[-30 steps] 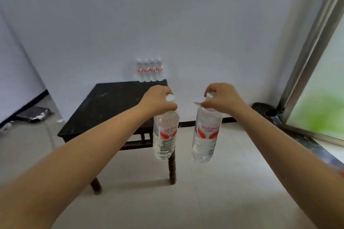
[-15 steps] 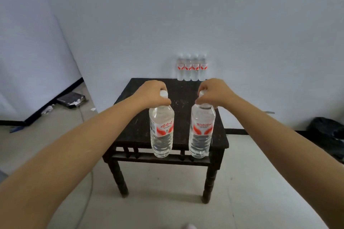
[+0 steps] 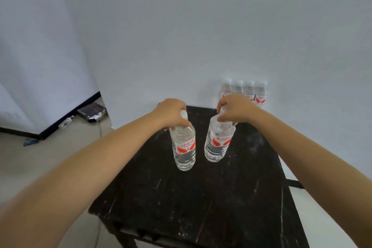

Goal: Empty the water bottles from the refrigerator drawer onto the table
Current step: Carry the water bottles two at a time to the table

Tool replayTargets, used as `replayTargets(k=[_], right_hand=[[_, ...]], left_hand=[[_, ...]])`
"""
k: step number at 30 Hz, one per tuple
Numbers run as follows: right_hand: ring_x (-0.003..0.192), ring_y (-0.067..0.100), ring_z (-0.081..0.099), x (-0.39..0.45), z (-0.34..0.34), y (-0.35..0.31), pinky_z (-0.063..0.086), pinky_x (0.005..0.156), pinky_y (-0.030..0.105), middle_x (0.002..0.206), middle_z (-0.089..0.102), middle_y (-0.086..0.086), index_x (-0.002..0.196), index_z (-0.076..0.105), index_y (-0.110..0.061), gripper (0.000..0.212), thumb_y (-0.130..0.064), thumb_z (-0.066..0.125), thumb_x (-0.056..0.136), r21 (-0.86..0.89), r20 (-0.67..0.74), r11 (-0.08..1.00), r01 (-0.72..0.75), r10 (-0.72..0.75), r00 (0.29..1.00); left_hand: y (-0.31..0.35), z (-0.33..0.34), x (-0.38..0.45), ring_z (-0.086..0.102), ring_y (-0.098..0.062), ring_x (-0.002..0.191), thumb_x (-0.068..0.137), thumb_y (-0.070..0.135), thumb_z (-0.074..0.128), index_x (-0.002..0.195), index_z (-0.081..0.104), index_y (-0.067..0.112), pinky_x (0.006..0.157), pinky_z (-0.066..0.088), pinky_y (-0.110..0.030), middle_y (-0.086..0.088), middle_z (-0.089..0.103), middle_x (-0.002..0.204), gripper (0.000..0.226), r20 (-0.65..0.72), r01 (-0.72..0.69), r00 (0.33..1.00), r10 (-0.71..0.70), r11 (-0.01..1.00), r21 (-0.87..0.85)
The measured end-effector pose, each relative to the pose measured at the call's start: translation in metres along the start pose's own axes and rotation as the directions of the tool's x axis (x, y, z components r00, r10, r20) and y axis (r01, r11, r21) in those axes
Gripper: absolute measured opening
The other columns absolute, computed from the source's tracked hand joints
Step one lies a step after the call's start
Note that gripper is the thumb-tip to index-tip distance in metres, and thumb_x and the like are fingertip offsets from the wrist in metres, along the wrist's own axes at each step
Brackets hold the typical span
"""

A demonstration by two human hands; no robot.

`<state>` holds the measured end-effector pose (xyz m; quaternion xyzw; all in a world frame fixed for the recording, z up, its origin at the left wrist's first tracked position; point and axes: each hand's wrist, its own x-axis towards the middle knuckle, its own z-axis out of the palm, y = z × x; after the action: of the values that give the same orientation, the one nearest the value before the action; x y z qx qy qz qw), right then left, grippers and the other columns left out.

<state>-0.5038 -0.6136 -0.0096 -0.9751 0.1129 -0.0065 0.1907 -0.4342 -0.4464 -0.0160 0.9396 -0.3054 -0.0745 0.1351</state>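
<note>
As two water bottles hung over a scuffed black table point(image 3: 201, 197), a person stood midway through unloading a refrigerator drawer that lay out of view. On the floor at far left, beside the wall, sat a dark flat object point(image 3: 92, 111), too small to identify. The left hand point(image 3: 171, 113) curled its fingers round the neck and white cap of the left bottle point(image 3: 184, 148), which hung upright. The right hand point(image 3: 234, 109) gripped the cap end of the right bottle point(image 3: 218, 143) the same way, that bottle tilting slightly. Whether either base touched the tabletop could not be told. Four more bottles point(image 3: 244, 91) stood in a row against the wall at the table's far right corner. The step appeared to be setting this pair down; the next move would call for lowering both until they stood, then loosening each grip.
</note>
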Motion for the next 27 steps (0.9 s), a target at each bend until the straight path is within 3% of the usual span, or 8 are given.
replayTargets(k=[4, 7, 9, 11, 14, 18, 27], right_hand=[[0.077, 0.022, 0.063, 0.077, 0.003, 0.008, 0.055, 0.064, 0.021, 0.11, 0.062, 0.01, 0.111, 0.063, -0.007, 0.028, -0.013, 0.063, 0.084, 0.031, -0.002, 0.997, -0.065, 0.065, 0.998], [0.085, 0.027, 0.067, 0.129, 0.005, 0.006, 0.047, 0.055, 0.014, 0.118, 0.061, 0.011, 0.113, 0.062, -0.007, 0.029, -0.013, 0.063, 0.085, 0.005, -0.006, 0.995, -0.099, 0.099, 0.995], [0.092, 0.029, 0.069, 0.162, 0.006, 0.007, 0.044, 0.055, 0.014, 0.117, 0.062, 0.011, 0.114, 0.063, -0.007, 0.03, -0.013, 0.063, 0.085, -0.01, -0.014, 0.991, -0.136, 0.136, 0.991], [0.094, 0.028, 0.066, 0.193, 0.006, 0.012, 0.048, 0.067, 0.02, 0.118, 0.063, 0.011, 0.113, 0.063, -0.007, 0.03, -0.013, 0.063, 0.083, -0.029, -0.04, 0.985, -0.171, 0.17, 0.985], [0.095, 0.022, 0.058, 0.239, 0.01, 0.023, 0.047, 0.079, 0.023, 0.119, 0.063, 0.01, 0.114, 0.064, -0.008, 0.031, -0.014, 0.063, 0.083, -0.026, -0.068, 0.97, -0.24, 0.238, 0.969], [0.111, 0.023, 0.056, 0.301, 0.018, 0.042, 0.042, 0.096, 0.029, 0.122, 0.061, 0.007, 0.115, 0.062, -0.012, 0.031, -0.018, 0.061, 0.085, -0.049, -0.11, 0.955, -0.294, 0.287, 0.952], [0.115, 0.025, 0.053, 0.429, 0.038, 0.11, 0.042, 0.094, 0.029, 0.121, 0.058, 0.012, 0.117, 0.061, -0.009, 0.032, -0.015, 0.061, 0.085, -0.02, -0.074, 0.951, -0.308, 0.306, 0.949]], left_hand=[[-0.025, -0.012, 0.08, 0.061, -0.021, 0.078, 0.083, 0.025, 0.067, 0.108, 0.062, 0.003, 0.056, 0.043, -0.016, -0.004, 0.055, 0.094, 0.034, 0.044, -0.042, 0.998, 0.043, 0.999, -0.028], [-0.045, -0.019, 0.138, 0.058, -0.02, 0.073, 0.083, 0.024, 0.067, 0.108, 0.062, 0.004, 0.055, 0.042, -0.016, -0.006, 0.056, 0.095, 0.032, 0.077, -0.104, 0.991, 0.106, 0.994, -0.027], [-0.058, -0.022, 0.176, 0.057, -0.019, 0.076, 0.083, 0.023, 0.067, 0.109, 0.062, 0.004, 0.056, 0.042, -0.016, -0.01, 0.061, 0.104, 0.032, 0.1, -0.137, 0.985, 0.139, 0.99, -0.028], [-0.068, -0.022, 0.212, 0.054, -0.019, 0.081, 0.083, 0.023, 0.067, 0.11, 0.061, 0.005, 0.059, 0.042, -0.021, -0.01, 0.062, 0.113, 0.034, 0.106, -0.171, 0.979, 0.172, 0.985, -0.02], [-0.077, -0.017, 0.265, 0.057, -0.023, 0.098, 0.082, 0.025, 0.067, 0.112, 0.061, 0.007, 0.075, 0.041, -0.026, -0.009, 0.062, 0.117, 0.035, 0.108, -0.203, 0.973, 0.202, 0.979, -0.001], [-0.085, -0.005, 0.337, 0.057, -0.025, 0.11, 0.081, 0.024, 0.067, 0.113, 0.062, 0.009, 0.083, 0.044, -0.03, -0.008, 0.062, 0.119, 0.035, 0.117, -0.207, 0.971, 0.208, 0.978, -0.017], [-0.077, 0.036, 0.474, 0.055, -0.024, 0.112, 0.082, 0.019, 0.066, 0.116, 0.061, 0.008, 0.085, 0.044, -0.029, -0.009, 0.061, 0.121, 0.036, 0.118, -0.211, 0.969, 0.215, 0.976, -0.045]])
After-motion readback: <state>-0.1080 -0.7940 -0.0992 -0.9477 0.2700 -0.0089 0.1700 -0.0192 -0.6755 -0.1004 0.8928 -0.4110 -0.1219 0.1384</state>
